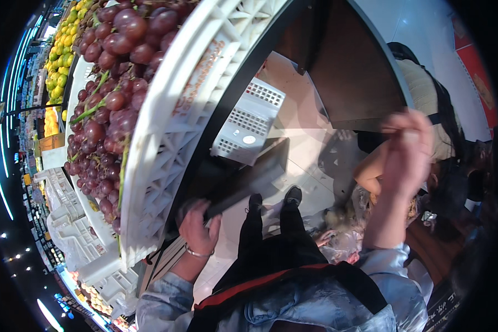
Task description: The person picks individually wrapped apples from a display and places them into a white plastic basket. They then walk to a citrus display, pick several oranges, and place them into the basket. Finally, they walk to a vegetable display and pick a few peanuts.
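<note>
My left hand (199, 230), with a bracelet at the wrist, is low beside the dark side of a display stand. Its thumb stands apart from the fingers and nothing shows in it. The blurred fingertips lie against a dark panel (236, 189); whether they touch it I cannot tell. My right hand (408, 155) is raised at the right, blurred, with bent fingers; I see no object in it. Red grapes (108, 103) with green stems fill a white plastic crate (149, 137) left of me. Under the stand, a white perforated plastic crate (249, 122) sits in an opening.
A crouching person (423, 95) is close on the right, partly behind my right arm. Clear plastic bags (344, 247) and another person's hand (325, 238) are low beside me. Yellow-green citrus fruit (64, 54) is piled at the far left. Pale tiles (303, 166) cover the floor.
</note>
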### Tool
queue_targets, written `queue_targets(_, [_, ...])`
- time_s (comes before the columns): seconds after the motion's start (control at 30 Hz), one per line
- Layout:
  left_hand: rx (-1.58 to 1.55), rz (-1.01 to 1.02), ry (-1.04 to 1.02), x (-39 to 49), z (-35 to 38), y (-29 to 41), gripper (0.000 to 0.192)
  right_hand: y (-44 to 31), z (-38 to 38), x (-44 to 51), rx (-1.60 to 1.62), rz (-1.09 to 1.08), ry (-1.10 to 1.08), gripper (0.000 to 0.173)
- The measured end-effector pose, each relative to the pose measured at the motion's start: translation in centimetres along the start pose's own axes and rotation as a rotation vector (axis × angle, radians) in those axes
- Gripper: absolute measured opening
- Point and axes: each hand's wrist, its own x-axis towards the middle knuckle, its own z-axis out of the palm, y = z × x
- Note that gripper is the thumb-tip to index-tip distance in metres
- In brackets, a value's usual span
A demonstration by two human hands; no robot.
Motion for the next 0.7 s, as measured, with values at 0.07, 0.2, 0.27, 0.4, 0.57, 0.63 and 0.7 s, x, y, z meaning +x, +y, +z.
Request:
queue_targets(0.07, [-0.036, -0.097, 0.045, 0.3, 1.0, -0.5, 0.044, -4.7, -4.8, 2.3, -0.136, -0.144, 0.282, 0.042])
queue_targets(0.2, [-0.085, -0.066, 0.123, 1.4, 1.2, -0.9, 0.050, -5.1, -7.3, 5.0, -0.623, 0.181, 0.217, 0.049])
queue_targets(0.27, [-0.125, -0.070, 0.047, 1.2, 0.5, -0.9, 0.055, -1.8, -7.7, 4.0, -0.722, 0.261, 0.108, 0.049])
queue_targets(0.4, [-0.114, 0.099, 0.052, 1.0, 0.0, -1.3, 0.052, 0.0, -5.8, 2.2, -0.439, 0.341, 0.031, 0.043])
queue_targets(0.57, [-0.287, 0.023, 0.099, 0.2, 3.3, -3.9, 0.060, 4.5, -2.7, -0.2, -0.362, 0.464, -0.021, 0.039])
queue_targets(0.63, [-0.140, 0.076, 0.115, 1.5, 0.1, -0.9, 0.060, 3.6, 1.7, -1.4, -0.521, 0.539, 0.014, 0.042])
queue_targets(0.7, [-0.093, 0.114, 0.159, 1.8, 0.2, -1.3, 0.062, 4.3, 5.4, -1.9, -0.531, 0.662, 0.001, 0.038])
